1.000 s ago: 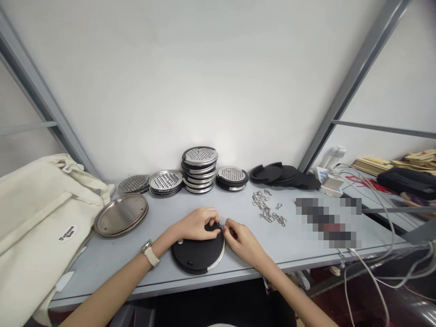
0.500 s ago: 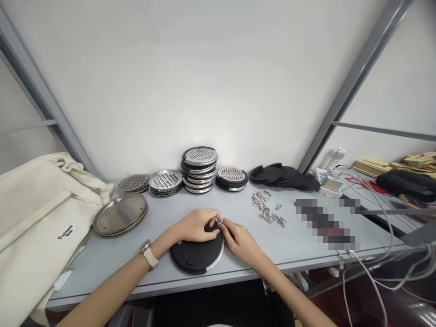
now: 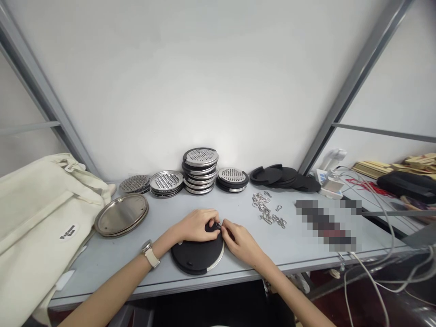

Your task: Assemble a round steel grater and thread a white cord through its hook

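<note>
A round black cover (image 3: pixel 197 256) lies at the front of the table, with a silver rim of a metal disc showing along its right side. My left hand (image 3: pixel 199 225) rests over its upper part, thumb and fingers closed on the far right edge. There, a small metal clip (image 3: pixel 218 225) sits at the cover's edge. Fingertips of my right hand (image 3: pixel 240 240) are pinched together at that clip, against the right side of the edge. Several similar loose clips (image 3: pixel 267 211) lie in a heap farther right.
Along the wall stand grater discs (image 3: pixel 166 180), a tall stack of discs in black covers (image 3: pixel 200 170), a shorter stack (image 3: pixel 232 178) and loose black covers (image 3: pixel 284 176). Plain metal discs (image 3: pixel 121 213) and a cream bag (image 3: pixel 37 227) are at left. White cables (image 3: pixel 378 209) hang at right.
Both hands keep almost the same hold on the cover. A little more of the metal clip shows between the fingertips, and the view has shifted slightly.
</note>
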`<state>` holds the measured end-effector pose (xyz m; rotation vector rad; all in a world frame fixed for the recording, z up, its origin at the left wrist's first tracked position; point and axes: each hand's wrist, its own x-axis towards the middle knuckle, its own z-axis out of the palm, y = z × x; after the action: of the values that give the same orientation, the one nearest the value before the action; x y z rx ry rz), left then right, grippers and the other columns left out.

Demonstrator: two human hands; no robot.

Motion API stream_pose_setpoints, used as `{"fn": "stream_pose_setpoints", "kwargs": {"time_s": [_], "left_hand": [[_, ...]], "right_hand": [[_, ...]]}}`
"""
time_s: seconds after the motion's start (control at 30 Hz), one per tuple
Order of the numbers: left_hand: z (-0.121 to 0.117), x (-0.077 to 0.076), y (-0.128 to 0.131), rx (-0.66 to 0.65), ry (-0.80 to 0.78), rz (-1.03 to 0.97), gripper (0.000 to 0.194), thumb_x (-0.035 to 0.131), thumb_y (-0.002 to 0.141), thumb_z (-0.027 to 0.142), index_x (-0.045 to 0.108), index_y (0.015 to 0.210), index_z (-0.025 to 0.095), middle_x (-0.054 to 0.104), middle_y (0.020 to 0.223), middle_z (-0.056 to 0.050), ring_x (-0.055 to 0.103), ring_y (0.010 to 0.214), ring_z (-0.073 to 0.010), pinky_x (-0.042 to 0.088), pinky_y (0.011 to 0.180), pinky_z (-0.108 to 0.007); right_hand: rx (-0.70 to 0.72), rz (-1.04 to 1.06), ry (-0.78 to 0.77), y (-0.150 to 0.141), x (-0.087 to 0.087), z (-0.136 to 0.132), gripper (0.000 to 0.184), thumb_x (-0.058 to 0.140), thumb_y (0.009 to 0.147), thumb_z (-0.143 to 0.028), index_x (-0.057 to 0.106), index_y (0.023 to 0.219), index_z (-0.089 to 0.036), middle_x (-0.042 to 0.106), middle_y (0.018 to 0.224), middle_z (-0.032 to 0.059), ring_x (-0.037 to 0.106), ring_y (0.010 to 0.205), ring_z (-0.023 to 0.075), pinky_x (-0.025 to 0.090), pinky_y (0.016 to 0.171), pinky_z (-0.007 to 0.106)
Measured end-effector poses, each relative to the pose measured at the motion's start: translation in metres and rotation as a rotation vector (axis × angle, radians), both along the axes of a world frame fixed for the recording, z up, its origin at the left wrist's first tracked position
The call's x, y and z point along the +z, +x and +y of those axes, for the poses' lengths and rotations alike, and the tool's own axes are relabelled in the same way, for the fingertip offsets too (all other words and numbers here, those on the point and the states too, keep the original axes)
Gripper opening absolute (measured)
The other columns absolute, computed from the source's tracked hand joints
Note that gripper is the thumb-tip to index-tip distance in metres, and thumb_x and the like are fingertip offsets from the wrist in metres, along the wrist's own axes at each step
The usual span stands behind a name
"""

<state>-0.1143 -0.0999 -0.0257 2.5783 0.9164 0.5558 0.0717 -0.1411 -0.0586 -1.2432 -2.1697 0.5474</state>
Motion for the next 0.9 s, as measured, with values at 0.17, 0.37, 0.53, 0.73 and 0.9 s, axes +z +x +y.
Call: {"fn": "stream_pose_setpoints", "kwargs": {"time_s": [0.17, 0.37, 0.53, 0.73, 0.9], "left_hand": [[-0.0003, 0.0004, -0.0002, 0.011, -0.015, 0.004, 0.014, 0.059, 0.071, 0.023, 0.051, 0.082, 0.018, 0.052, 0.069, 0.004, 0.046, 0.06, -0.0096, 0.035, 0.059, -0.021], [-0.0009, 0.0019, -0.0001, 0.003, -0.026, -0.001, 0.013, 0.058, 0.071, 0.022, 0.051, 0.08, 0.018, 0.052, 0.067, 0.004, 0.046, 0.06, -0.0091, 0.035, 0.058, -0.021], [-0.0003, 0.0017, 0.0, -0.001, -0.056, -0.008, 0.012, 0.059, 0.07, 0.021, 0.051, 0.079, 0.017, 0.051, 0.065, 0.004, 0.045, 0.059, -0.0086, 0.034, 0.057, -0.02], [-0.0006, 0.0033, 0.0004, 0.001, -0.08, -0.01, 0.012, 0.059, 0.07, 0.022, 0.052, 0.078, 0.017, 0.051, 0.064, 0.004, 0.045, 0.058, -0.0084, 0.033, 0.056, -0.02], [-0.0003, 0.0033, 0.0005, -0.003, -0.095, -0.015, 0.013, 0.059, 0.071, 0.023, 0.053, 0.08, 0.017, 0.051, 0.064, 0.004, 0.045, 0.058, -0.0087, 0.033, 0.055, -0.02]], "right_hand": [[-0.004, -0.057, 0.034, -0.0007, -0.0007, -0.0014, 0.016, 0.032, 0.092, -0.022, 0.041, 0.079, -0.021, 0.055, 0.068, 0.0001, 0.049, 0.059, 0.0137, 0.031, 0.057, 0.024], [-0.025, -0.105, 0.06, -0.0009, -0.0041, -0.0006, 0.017, 0.031, 0.092, -0.02, 0.043, 0.08, -0.02, 0.058, 0.071, 0.0015, 0.051, 0.061, 0.0143, 0.031, 0.058, 0.024], [-0.077, -0.128, 0.062, -0.0013, -0.0044, -0.002, 0.019, 0.033, 0.092, -0.022, 0.045, 0.077, -0.02, 0.059, 0.068, 0.0009, 0.051, 0.059, 0.0136, 0.028, 0.057, 0.024], [-0.156, -0.118, 0.066, -0.0018, -0.0035, -0.0037, 0.027, 0.034, 0.091, -0.027, 0.042, 0.066, -0.02, 0.053, 0.059, -0.0009, 0.047, 0.055, 0.0124, 0.026, 0.055, 0.024], [-0.137, -0.114, 0.063, -0.001, -0.0031, -0.0033, 0.025, 0.036, 0.09, -0.026, 0.042, 0.066, -0.02, 0.054, 0.06, -0.0008, 0.047, 0.057, 0.0124, 0.026, 0.055, 0.024]]}}
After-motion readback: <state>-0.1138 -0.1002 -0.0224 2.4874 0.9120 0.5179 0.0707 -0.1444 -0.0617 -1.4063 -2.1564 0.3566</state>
